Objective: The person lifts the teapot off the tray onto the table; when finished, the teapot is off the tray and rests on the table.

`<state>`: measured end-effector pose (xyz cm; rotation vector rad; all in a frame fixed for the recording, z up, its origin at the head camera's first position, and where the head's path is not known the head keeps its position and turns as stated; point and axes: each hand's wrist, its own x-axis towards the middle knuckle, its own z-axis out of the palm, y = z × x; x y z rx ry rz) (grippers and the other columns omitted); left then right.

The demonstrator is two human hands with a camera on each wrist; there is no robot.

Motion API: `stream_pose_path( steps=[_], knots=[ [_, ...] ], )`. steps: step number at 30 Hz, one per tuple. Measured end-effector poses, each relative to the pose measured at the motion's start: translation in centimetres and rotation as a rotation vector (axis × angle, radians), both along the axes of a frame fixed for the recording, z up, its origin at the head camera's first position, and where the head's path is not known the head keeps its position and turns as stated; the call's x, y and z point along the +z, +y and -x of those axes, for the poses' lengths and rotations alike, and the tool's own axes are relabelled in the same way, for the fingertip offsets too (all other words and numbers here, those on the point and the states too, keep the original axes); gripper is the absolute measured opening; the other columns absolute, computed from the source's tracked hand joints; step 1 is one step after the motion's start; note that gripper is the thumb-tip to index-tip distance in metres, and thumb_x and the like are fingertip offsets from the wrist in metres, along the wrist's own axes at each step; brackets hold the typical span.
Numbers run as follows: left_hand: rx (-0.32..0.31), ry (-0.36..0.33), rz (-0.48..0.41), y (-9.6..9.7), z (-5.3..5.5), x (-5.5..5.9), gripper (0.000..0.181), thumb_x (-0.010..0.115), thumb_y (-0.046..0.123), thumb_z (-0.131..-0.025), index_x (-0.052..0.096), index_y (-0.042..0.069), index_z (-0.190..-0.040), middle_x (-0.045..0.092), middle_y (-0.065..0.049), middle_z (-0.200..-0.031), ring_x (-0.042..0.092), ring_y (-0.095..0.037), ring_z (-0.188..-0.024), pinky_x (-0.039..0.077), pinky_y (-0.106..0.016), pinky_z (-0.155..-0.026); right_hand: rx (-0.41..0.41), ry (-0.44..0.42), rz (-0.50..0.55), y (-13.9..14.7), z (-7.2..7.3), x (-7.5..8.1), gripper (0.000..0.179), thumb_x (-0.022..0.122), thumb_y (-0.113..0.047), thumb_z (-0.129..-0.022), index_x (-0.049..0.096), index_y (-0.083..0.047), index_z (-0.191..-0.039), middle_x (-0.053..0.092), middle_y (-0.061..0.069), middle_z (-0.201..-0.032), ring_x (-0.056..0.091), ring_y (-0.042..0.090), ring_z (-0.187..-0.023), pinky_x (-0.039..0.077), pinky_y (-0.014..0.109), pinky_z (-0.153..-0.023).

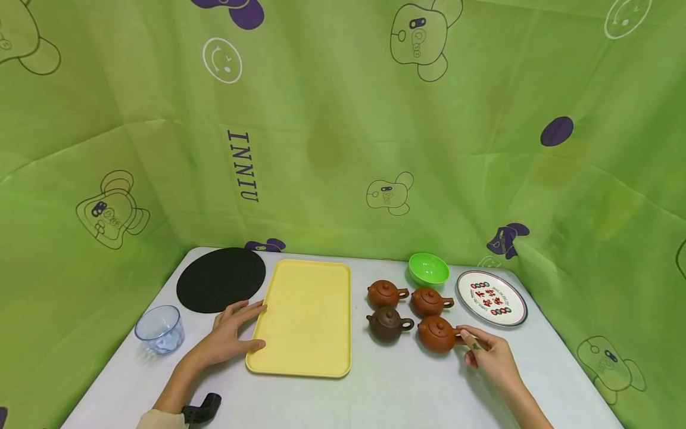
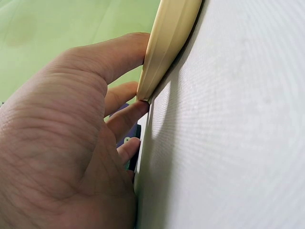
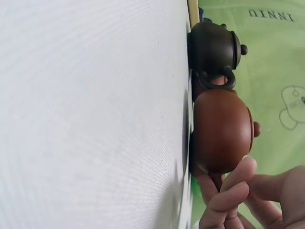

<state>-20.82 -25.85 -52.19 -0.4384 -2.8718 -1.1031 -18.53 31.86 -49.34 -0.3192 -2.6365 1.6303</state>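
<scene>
My right hand point(image 1: 489, 354) pinches the handle of the nearest reddish-brown clay teapot point(image 1: 436, 335). In the right wrist view this teapot point(image 3: 223, 131) sits at the table surface, lid knob up, with fingers point(image 3: 226, 202) at its handle. A dark brown teapot point(image 1: 386, 325) stands just left of it. Two more reddish-brown teapots point(image 1: 384, 294) point(image 1: 427, 302) stand right behind. My left hand point(image 1: 229, 336) touches the left edge of a yellow rectangular tray point(image 1: 305, 319), thumb and fingers spread along the rim. In the left wrist view, fingertips meet the tray's outer side point(image 2: 167, 43).
A black round mat point(image 1: 221, 280) lies at the back left, a clear bluish glass bowl point(image 1: 161, 330) in front of it. Behind the teapots is a green bowl point(image 1: 429, 270). A patterned white plate point(image 1: 491, 298) lies at right. Green cloth point(image 1: 321, 131) walls the table.
</scene>
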Motion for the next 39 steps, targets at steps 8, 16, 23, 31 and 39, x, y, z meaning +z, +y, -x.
stream_pose_path(
  steps=[8, 16, 23, 31, 39],
  knots=[
    [0.007, -0.015, 0.003, 0.09, -0.1, 0.23, 0.079, 0.089, 0.039, -0.082, 0.06, 0.014, -0.15, 0.052, -0.013, -0.163, 0.027, -0.046, -0.152, 0.02, -0.08, -0.112, -0.002, -0.016, -0.004, -0.03, 0.16, 0.06, 0.047, 0.062, -0.026, -0.108, 0.06, 0.002, -0.147, 0.082, -0.004, -0.096, 0.063, 0.01, -0.056, 0.05, 0.025, -0.054],
    [0.013, -0.021, 0.003, 0.07, -0.08, -0.03, 0.079, 0.089, 0.041, -0.082, 0.059, 0.015, -0.151, 0.051, -0.012, -0.164, 0.026, -0.046, -0.153, 0.021, -0.081, -0.111, -0.003, -0.025, -0.01, -0.1, 0.24, 0.04, 0.045, 0.061, -0.023, -0.109, 0.06, 0.002, -0.146, 0.082, 0.0, -0.097, 0.063, 0.009, -0.056, 0.05, 0.025, -0.054],
    [0.015, -0.019, 0.002, 0.05, 0.04, -0.11, 0.079, 0.089, 0.04, -0.082, 0.059, 0.016, -0.151, 0.051, -0.012, -0.164, 0.026, -0.045, -0.153, 0.021, -0.081, -0.111, 0.012, -0.004, -0.024, -0.07, 0.39, -0.29, 0.042, 0.061, -0.019, -0.108, 0.062, 0.002, -0.144, 0.08, 0.005, -0.087, 0.06, 0.009, -0.054, 0.048, 0.025, -0.053],
    [0.015, -0.007, 0.014, -0.02, -0.07, -0.08, 0.078, 0.089, 0.04, -0.082, 0.06, 0.017, -0.15, 0.052, -0.011, -0.163, 0.028, -0.045, -0.152, 0.022, -0.08, -0.111, 0.017, 0.007, -0.002, -0.18, 0.65, -0.47, 0.043, 0.061, -0.021, -0.108, 0.062, 0.003, -0.144, 0.079, 0.007, -0.085, 0.06, 0.009, -0.053, 0.049, 0.025, -0.053],
    [0.012, -0.015, 0.006, 0.01, -0.16, 0.13, 0.079, 0.09, 0.04, -0.082, 0.06, 0.017, -0.151, 0.052, -0.011, -0.163, 0.028, -0.046, -0.153, 0.021, -0.08, -0.111, 0.009, -0.01, 0.013, -0.22, 0.77, -0.65, 0.044, 0.061, -0.023, -0.109, 0.061, 0.002, -0.145, 0.078, 0.004, -0.08, 0.06, 0.009, -0.054, 0.05, 0.025, -0.053]
  ],
)
